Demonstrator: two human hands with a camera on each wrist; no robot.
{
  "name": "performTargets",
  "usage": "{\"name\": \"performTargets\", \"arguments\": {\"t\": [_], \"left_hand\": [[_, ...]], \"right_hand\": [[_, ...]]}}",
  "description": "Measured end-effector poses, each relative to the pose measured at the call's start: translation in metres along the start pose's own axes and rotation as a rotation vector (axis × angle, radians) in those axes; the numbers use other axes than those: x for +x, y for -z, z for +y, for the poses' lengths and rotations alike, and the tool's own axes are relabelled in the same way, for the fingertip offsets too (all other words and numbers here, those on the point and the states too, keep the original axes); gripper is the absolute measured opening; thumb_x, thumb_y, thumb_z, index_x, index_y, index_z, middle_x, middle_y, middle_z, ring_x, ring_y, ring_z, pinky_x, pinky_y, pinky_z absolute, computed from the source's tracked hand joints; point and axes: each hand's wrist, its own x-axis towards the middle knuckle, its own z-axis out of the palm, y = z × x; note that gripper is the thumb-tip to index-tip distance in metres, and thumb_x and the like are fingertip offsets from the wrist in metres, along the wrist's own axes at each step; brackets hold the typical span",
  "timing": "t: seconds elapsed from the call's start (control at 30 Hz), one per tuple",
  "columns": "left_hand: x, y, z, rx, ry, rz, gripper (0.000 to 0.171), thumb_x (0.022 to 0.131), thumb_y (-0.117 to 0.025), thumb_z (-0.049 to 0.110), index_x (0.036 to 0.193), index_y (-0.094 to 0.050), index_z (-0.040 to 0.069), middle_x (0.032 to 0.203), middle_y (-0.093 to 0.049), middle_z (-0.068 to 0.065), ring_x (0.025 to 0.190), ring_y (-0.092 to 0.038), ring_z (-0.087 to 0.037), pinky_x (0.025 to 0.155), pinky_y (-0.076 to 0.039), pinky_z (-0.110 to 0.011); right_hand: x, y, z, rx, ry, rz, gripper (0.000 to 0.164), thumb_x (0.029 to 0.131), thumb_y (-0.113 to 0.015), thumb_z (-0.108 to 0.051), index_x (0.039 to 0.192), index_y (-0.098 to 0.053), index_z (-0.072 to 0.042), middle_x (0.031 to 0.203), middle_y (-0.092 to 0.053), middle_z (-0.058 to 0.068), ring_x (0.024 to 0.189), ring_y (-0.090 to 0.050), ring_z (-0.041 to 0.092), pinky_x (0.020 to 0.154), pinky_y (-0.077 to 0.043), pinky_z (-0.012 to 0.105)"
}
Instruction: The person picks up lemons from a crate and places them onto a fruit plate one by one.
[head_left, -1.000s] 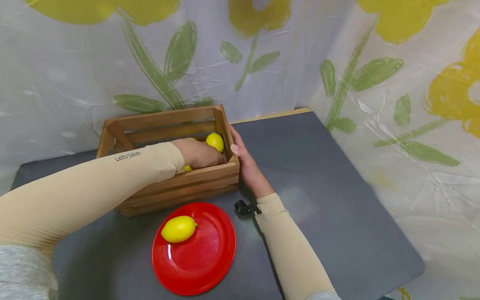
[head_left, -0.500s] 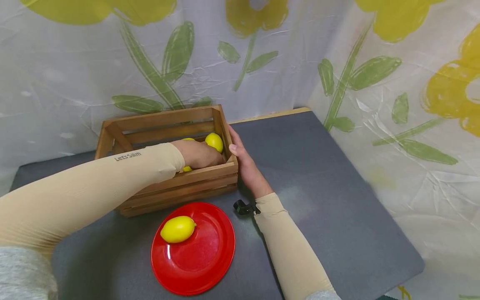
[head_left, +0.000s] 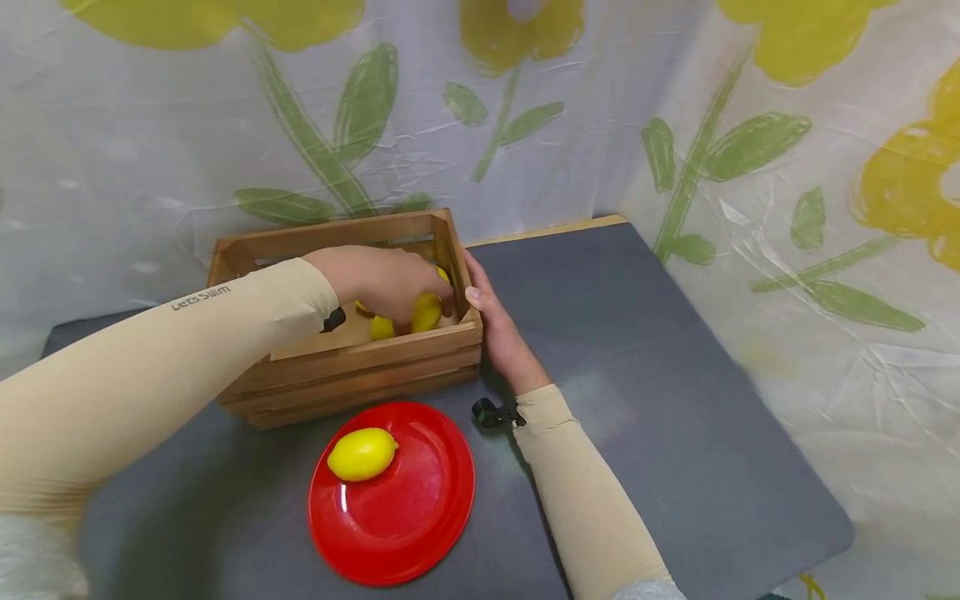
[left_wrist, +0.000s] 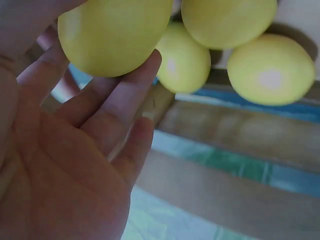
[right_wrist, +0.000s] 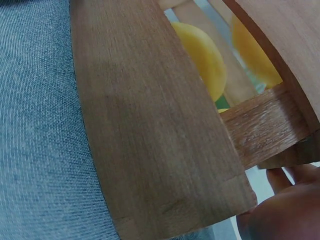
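Observation:
A slatted wooden crate (head_left: pixel 360 358) stands at the back of the table with several yellow lemons in it. My left hand (head_left: pixel 382 279) reaches in from above and holds one lemon (left_wrist: pixel 115 40) in its fingers. Beside that hand, in the left wrist view, lie further lemons, one (left_wrist: pixel 270 70) near the slats. At the crate's right end my right hand (head_left: pixel 501 329) holds the side, fingers along the outside and thumb at the top edge. In front of the crate, a red plate (head_left: pixel 420 533) carries a single lemon (head_left: pixel 362 454).
The dark grey tabletop (head_left: pixel 645 400) extends to the right of the crate. Behind and to the right hangs a pale sheet (head_left: pixel 585 100) printed with yellow flowers. A small black camera mount (head_left: pixel 489 413) sits at the right wrist, close to the plate.
My left hand has risen inside the crate and shifted slightly left, bringing up a lemon in its fingers. The right hand keeps its place on the crate's end.

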Motion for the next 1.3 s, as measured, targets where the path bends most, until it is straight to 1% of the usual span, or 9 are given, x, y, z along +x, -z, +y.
{"name": "performTargets", "arguments": {"t": [0.07, 0.1, 0.27, 0.4, 0.5, 0.6, 0.8, 1.0, 1.3], "left_hand": [[-0.009, 0.004, -0.002, -0.001, -0.010, 0.022, 0.059, 0.087, -0.084, 0.007, 0.141, -0.068, 0.025, 0.135, -0.065, -0.009, 0.095, -0.065, -0.028, 0.069, -0.061, -0.034], [-0.014, 0.005, -0.002, -0.002, -0.010, 0.035, 0.059, 0.087, -0.084, 0.007, 0.141, -0.068, 0.024, 0.135, -0.064, -0.010, 0.095, -0.065, -0.029, 0.070, -0.061, -0.034], [-0.039, 0.009, -0.005, 0.029, -0.045, 0.133, 0.058, 0.085, -0.083, 0.009, 0.140, -0.070, 0.020, 0.137, -0.065, -0.010, 0.114, -0.058, -0.029, 0.086, -0.055, -0.039], [-0.056, 0.012, -0.005, 0.013, -0.018, 0.187, 0.058, 0.085, -0.083, 0.009, 0.139, -0.070, 0.023, 0.136, -0.066, -0.008, 0.116, -0.058, -0.030, 0.094, -0.054, -0.044], [-0.068, 0.013, -0.004, 0.004, 0.004, 0.211, 0.054, 0.086, -0.084, 0.010, 0.135, -0.071, 0.027, 0.136, -0.066, -0.006, 0.118, -0.058, -0.029, 0.101, -0.054, -0.047], [-0.079, 0.015, -0.004, -0.013, 0.020, 0.226, 0.053, 0.086, -0.086, 0.010, 0.134, -0.071, 0.028, 0.140, -0.065, -0.006, 0.122, -0.058, -0.030, 0.105, -0.054, -0.051], [-0.094, 0.016, -0.005, -0.025, 0.058, 0.241, 0.060, 0.087, -0.087, 0.013, 0.143, -0.066, 0.026, 0.147, -0.063, -0.008, 0.122, -0.059, -0.031, 0.102, -0.055, -0.052], [-0.104, 0.014, 0.000, -0.030, 0.079, 0.248, 0.061, 0.088, -0.088, 0.014, 0.143, -0.066, 0.029, 0.151, -0.061, -0.005, 0.126, -0.058, -0.030, 0.103, -0.056, -0.051], [-0.117, 0.010, 0.023, -0.043, 0.032, 0.266, 0.059, 0.087, -0.091, 0.019, 0.139, -0.068, 0.035, 0.138, -0.065, 0.002, 0.121, -0.060, -0.023, 0.102, -0.058, -0.047]], "right_hand": [[0.000, 0.000, 0.000, 0.007, -0.006, 0.002, 0.081, 0.097, -0.038, -0.054, 0.173, -0.018, -0.037, 0.180, -0.014, -0.005, 0.164, -0.021, 0.031, 0.132, -0.018, 0.064], [0.000, 0.000, 0.000, 0.008, -0.010, 0.004, 0.081, 0.096, -0.039, -0.055, 0.173, -0.018, -0.038, 0.180, -0.014, -0.005, 0.164, -0.022, 0.031, 0.132, -0.019, 0.064], [-0.001, -0.001, 0.000, 0.003, -0.013, 0.002, 0.082, 0.096, -0.039, -0.057, 0.173, -0.018, -0.039, 0.180, -0.013, -0.006, 0.164, -0.021, 0.028, 0.133, -0.018, 0.064], [-0.002, 0.002, 0.001, -0.018, -0.010, 0.000, 0.079, 0.098, -0.038, -0.056, 0.172, -0.017, -0.041, 0.181, -0.013, -0.007, 0.164, -0.019, 0.026, 0.133, -0.016, 0.065], [-0.003, 0.006, 0.002, -0.028, -0.005, -0.001, 0.077, 0.099, -0.037, -0.056, 0.172, -0.017, -0.043, 0.180, -0.013, -0.009, 0.165, -0.018, 0.026, 0.132, -0.017, 0.066], [-0.004, 0.009, 0.003, -0.022, 0.002, 0.001, 0.076, 0.099, -0.038, -0.058, 0.171, -0.018, -0.045, 0.180, -0.014, -0.010, 0.165, -0.018, 0.025, 0.133, -0.017, 0.065], [-0.004, 0.015, 0.006, -0.037, 0.008, 0.008, 0.078, 0.098, -0.039, -0.063, 0.171, -0.018, -0.045, 0.180, -0.013, -0.011, 0.165, -0.018, 0.023, 0.133, -0.016, 0.065], [-0.004, 0.022, 0.006, -0.046, 0.013, 0.021, 0.077, 0.098, -0.039, -0.063, 0.171, -0.020, -0.046, 0.180, -0.015, -0.013, 0.165, -0.019, 0.022, 0.132, -0.016, 0.066], [-0.001, 0.030, 0.004, 0.007, 0.010, 0.042, 0.083, 0.094, -0.041, -0.062, 0.172, -0.020, -0.041, 0.181, -0.014, -0.008, 0.165, -0.019, 0.023, 0.133, -0.016, 0.063]]}}
